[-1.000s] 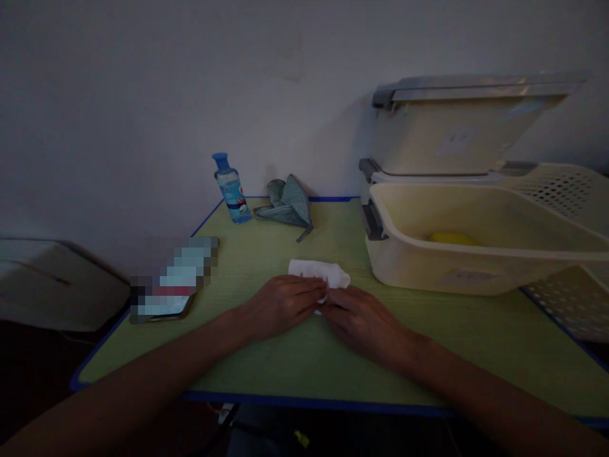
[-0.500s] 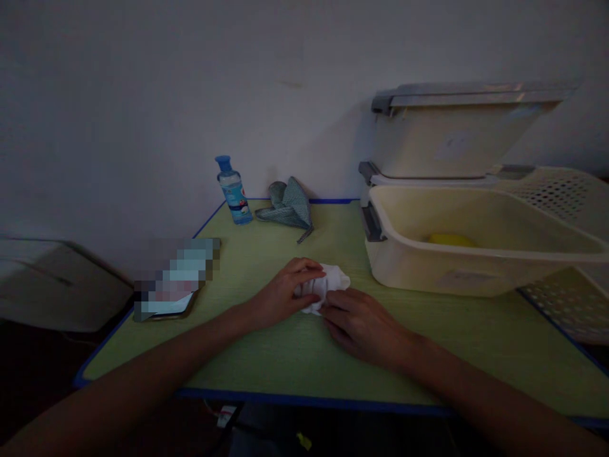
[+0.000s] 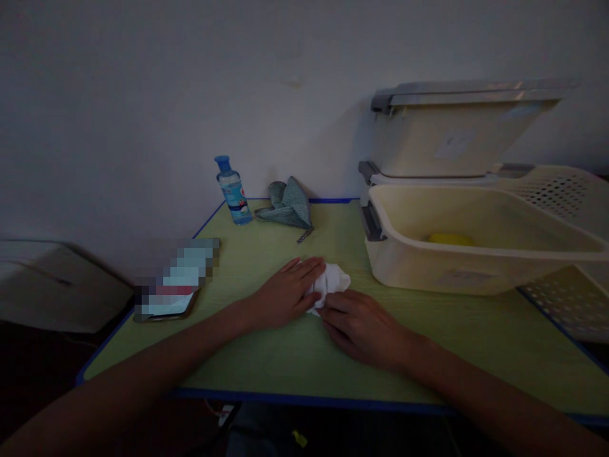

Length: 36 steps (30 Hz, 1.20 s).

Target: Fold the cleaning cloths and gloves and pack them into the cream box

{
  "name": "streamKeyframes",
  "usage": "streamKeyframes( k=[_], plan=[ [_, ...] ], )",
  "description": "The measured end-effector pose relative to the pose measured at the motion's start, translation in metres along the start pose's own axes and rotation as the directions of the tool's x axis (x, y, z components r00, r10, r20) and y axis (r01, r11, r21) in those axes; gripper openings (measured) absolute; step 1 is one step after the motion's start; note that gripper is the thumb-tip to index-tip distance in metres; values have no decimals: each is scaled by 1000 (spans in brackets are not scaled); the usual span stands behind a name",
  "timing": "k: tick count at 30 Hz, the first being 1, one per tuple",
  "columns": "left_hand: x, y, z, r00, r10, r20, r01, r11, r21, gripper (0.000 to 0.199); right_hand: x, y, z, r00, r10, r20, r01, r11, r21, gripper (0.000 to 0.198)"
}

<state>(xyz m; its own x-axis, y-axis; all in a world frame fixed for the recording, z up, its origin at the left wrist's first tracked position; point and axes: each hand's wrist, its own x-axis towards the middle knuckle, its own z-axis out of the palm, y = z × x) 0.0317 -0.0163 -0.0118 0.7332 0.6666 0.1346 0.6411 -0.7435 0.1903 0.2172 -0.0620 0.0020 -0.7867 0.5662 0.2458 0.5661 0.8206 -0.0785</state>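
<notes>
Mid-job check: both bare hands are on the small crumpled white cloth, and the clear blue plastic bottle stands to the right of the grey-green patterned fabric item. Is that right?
Not quite: the head view shows the clear blue plastic bottle left of the grey-green patterned fabric item, not right. Both the left hand and right hand are on the small crumpled white cloth.

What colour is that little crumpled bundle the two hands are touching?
The bundle is white; the head view, the only one, shows it.
</notes>
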Motion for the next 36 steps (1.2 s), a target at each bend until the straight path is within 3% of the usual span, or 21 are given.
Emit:
streamKeyframes(
  k=[4, 7, 11, 19, 26, 36],
  plan=[
    [-1, -3, -5, 1000, 16, 8, -15, 993, -117, 55, -3, 2, -2, 997, -49, -54, 48, 999, -15, 20],
    [-5, -5, -9, 999, 51, -4, -50, 982, -181, 63, -5, 6, -5, 975, -63, -214, 69, 997, 17, 22],
    [-8, -5, -8, 993, 115, -6, -115, 982, -152, 70, -4, 16, -8, 887, 147, -438, -67, 979, 191, 17],
    [-7, -2, -4, 990, 130, 45, -129, 991, -28, 72, 5, 32, 0, 850, 458, -261, -333, 850, 407, 15],
    [-9, -2, -4, 990, 140, 7, -140, 989, -46, 73, 6, 37, 3, 853, 493, -169, -314, 745, 588, 29],
    [-9, -2, -2, 992, 126, -15, -126, 991, -53, 76, 6, 43, 7, 831, 542, -128, -335, 671, 661, 35]
  ],
)
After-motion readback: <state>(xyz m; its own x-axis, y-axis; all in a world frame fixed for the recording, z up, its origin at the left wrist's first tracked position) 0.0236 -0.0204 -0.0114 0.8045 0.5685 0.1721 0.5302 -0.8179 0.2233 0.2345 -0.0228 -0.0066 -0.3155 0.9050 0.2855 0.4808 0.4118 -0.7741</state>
